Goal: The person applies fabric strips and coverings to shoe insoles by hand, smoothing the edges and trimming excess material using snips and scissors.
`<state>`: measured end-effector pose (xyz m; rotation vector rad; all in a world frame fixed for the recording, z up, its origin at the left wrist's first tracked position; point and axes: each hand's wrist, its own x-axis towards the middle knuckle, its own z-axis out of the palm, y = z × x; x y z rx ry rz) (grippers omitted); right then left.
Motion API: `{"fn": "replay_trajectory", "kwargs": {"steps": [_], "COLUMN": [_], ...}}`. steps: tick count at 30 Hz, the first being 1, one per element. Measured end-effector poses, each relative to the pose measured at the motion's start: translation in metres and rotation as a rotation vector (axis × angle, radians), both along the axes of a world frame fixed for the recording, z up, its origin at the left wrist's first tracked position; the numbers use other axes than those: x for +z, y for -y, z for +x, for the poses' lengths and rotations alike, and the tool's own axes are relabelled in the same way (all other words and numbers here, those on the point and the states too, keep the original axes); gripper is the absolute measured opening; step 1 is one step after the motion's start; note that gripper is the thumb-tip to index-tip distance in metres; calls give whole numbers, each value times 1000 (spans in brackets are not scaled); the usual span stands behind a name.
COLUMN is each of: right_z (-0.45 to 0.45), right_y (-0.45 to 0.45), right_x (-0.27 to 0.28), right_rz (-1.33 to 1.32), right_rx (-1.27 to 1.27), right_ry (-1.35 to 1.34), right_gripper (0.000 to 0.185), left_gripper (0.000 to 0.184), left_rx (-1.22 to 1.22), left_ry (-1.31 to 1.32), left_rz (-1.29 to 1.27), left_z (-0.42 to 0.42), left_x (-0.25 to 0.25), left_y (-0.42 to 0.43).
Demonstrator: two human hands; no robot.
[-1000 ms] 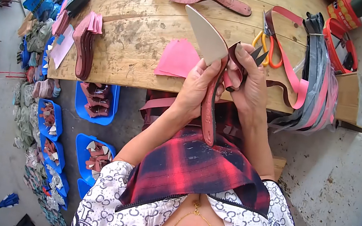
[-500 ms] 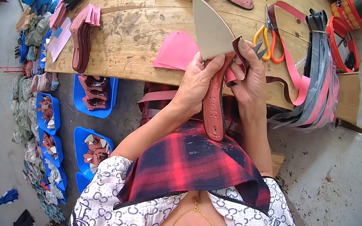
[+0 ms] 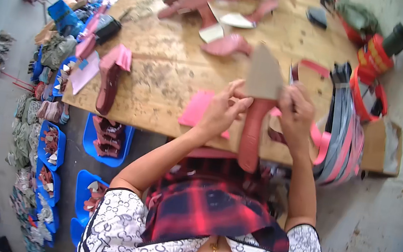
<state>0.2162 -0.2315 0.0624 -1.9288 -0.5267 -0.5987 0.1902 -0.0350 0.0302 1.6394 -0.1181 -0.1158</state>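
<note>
A long dusty-red piece, apparently a pointed shoe insole (image 3: 252,133), hangs upright in front of me over the table's near edge. Its wide cream end (image 3: 265,75) points away and is smeared by motion. My left hand (image 3: 223,109) pinches its left edge with thumb and forefinger, the other fingers curled. To its right my right hand (image 3: 298,114) is closed and blurred. Something dark shows in that fist, where small dark snips showed in the earlier frame. A silver blade (image 3: 292,74) is visible just beyond. Pink sheet pieces (image 3: 196,108) lie left of the insole.
More red and cream insoles (image 3: 214,8) are heaped at the far side of the wooden table (image 3: 150,82). A red stack (image 3: 109,81) stands at left. Bundled strips (image 3: 341,131) hang over the right edge by a cardboard box (image 3: 380,145). Blue baskets (image 3: 128,146) fill the floor at left.
The view has tilted up, showing more of the table's far side. My hands have moved apart, the right one off the insole's cream end. The orange-handled scissors' handles no longer show.
</note>
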Motion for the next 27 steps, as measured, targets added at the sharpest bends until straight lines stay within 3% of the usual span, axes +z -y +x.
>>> {"fn": "replay_trajectory", "kwargs": {"steps": [1, 2, 5, 7, 8, 10, 11, 12, 13, 14, 15, 17, 18, 19, 21, 22, 24, 27], "right_z": [8, 13, 4, -14, 2, 31, 39, 56, 87, 75, 54, -11, -29, -53, -95, -101, -101, -98], "right_y": [9, 11, 1, -5, 16, 51, 70, 101, 154, 160, 162, 89, 74, 54, 2, -18, -43, -46], "right_x": [7, 10, 15, 40, 25, 15, 26, 23, -7, 6, 33, 70, 45, 14, -7, 0, 0, 7], "right_rz": [1, 121, 356, 303, 97, -469, -425, -385, -603, -747, -892, -402, -127, 98, 98, 145, 504, 880], "right_rx": [-40, 27, 189, 240, 395, 565, 324, 243, 87, -217, -519, -431, -137, 118, 497, 324, 161, 121], "right_ry": [65, -51, -344, -731, -907, -682, -940, -776, -183, -38, 104, -12, -54, -450, -1065, -1117, -981, -745], "right_gripper": [12, 13, 19, 19, 16, 15, 22, 22, 17, 16, 15, 15, 16, 29, 38, 37, 33, 19], "left_gripper": [66, 79, 92, 90, 89, 93, 95, 91, 86, 82, 82, 82, 77, 72, 63, 67, 75, 89], "left_rx": [66, 16, -182, -436, -560, -610, -641, -607, -576, -549, -567, -579, -526, -462, -306, -412, -604, -736], "left_ry": [251, 667, 1206, 1024, 926, 737, 631, 572, 514, 452, 160, -446, -565, -678, -881, -778, -543, -425], "left_rz": [320, 688, 1322, 1073, 942, 1120, 1204, 1154, 1099, 1036, 801, 301, 136, -19, -310, -154, 156, 319], "left_z": [7, 10, 9, 8, 7, 1, -4, -8, -12, -19, -23, -31, -37, -40, -44, -46, -48, -51], "left_x": [2, 29, 91, 105, 108, 97, 86, 69, 49, 35, 30, 25, 27, 38, 66, 82, 105, 115], "left_y": [-4, -5, 6, -1, -6, -17, -24, -35, -47, -52, -50, -40, -36, -34, -33, -36, -43, -47]}}
